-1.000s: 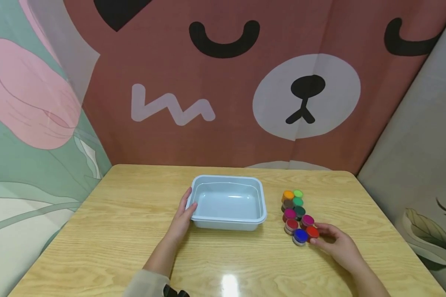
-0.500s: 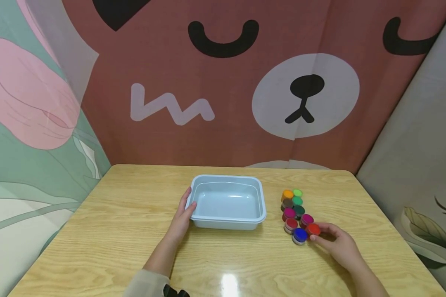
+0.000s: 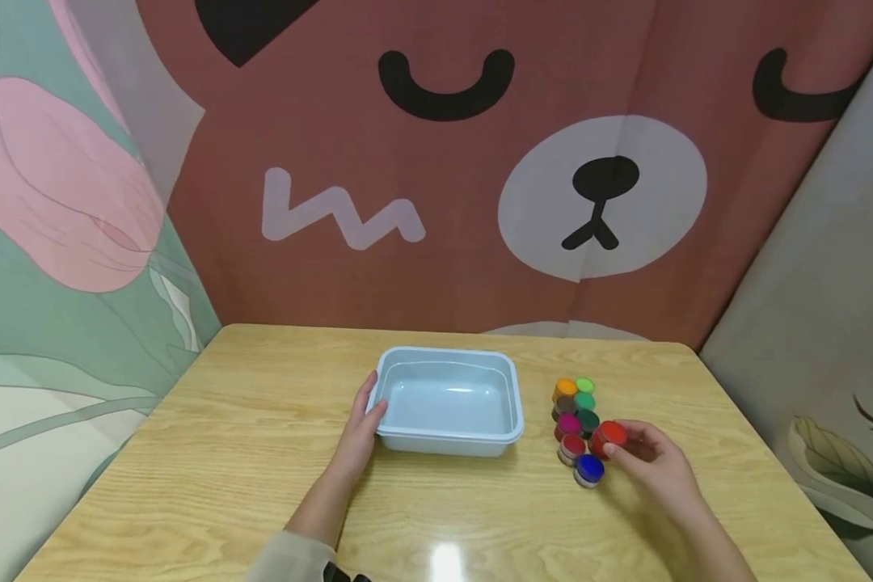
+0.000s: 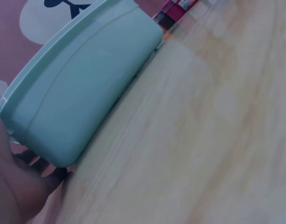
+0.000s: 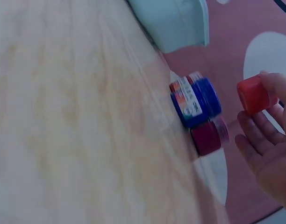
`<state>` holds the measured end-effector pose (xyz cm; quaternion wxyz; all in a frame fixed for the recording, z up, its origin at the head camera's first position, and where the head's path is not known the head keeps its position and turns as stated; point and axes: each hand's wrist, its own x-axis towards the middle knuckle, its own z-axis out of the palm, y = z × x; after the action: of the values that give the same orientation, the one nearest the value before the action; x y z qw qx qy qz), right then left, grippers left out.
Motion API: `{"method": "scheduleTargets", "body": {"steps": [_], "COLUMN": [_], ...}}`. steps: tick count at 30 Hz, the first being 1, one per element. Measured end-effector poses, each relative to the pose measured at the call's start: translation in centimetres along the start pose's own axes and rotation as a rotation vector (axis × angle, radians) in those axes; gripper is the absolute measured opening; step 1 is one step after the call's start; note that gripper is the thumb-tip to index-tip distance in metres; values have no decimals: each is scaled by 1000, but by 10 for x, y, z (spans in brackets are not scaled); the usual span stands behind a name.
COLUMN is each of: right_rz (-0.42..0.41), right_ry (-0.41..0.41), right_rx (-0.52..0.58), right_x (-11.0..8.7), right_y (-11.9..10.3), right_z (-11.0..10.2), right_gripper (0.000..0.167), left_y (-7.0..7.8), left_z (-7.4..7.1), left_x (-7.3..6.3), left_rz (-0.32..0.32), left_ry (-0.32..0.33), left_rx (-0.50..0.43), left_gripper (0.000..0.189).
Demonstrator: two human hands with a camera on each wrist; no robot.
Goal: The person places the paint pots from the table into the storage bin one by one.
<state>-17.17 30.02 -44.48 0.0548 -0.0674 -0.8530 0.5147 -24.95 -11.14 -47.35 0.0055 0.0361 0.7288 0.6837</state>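
My left hand (image 3: 358,432) grips the left end of a light blue plastic tub (image 3: 444,444), thumb over its rim. In the left wrist view, fingers curl beneath the end of the tub wall (image 4: 77,88). My right hand (image 3: 662,469) pinches a small red jar (image 3: 609,436) between thumb and fingers. The right wrist view shows this red jar (image 5: 253,95) raised off the table, apart from a blue jar (image 5: 208,95) and a magenta jar (image 5: 208,138). In the head view the held jar overlaps the magenta one behind it.
Several small jars stand in a cluster right of the tub: orange (image 3: 565,390), light green (image 3: 585,385), brown (image 3: 564,406), dark green (image 3: 588,422), magenta (image 3: 569,426) and dark red (image 3: 571,447) among them. A wooden table (image 3: 247,420) bears everything; a bear-print curtain (image 3: 451,283) hangs behind.
My right hand has lifted the red jar up from its place beside the blue one. The left hand stays on the tub, and the head view has shifted slightly.
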Motion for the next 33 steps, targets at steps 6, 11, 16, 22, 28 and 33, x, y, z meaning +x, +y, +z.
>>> {"method": "scheduleTargets", "body": {"steps": [6,11,16,22,28,33], "right_rz": [-50,-123,-190,-229,-192,-173], "right_ry": [-37,-85,-132,-196,-252,-270], "right_rx": [24,44,42,44,32,31], "right_x": [10,22,37,53,65,77], "right_y": [-21,-42,-65,-86,-105,-118], "right_z": [13,27,46,70,89,107], "right_gripper": [52,50,56,57,59,55], "left_y": [-2,-2,-3,-4,-3,-1], "left_z": [0,0,0,1,2,1], "left_x": [1,1,1,1,1,0], "left_rz": [-1,1,16,29,31,21], "left_ry": [5,6,7,10,7,4], "left_rx": [-5,-14,-12,-10,-14,-19], "left_gripper": [59,59,59,60,60,59]}}
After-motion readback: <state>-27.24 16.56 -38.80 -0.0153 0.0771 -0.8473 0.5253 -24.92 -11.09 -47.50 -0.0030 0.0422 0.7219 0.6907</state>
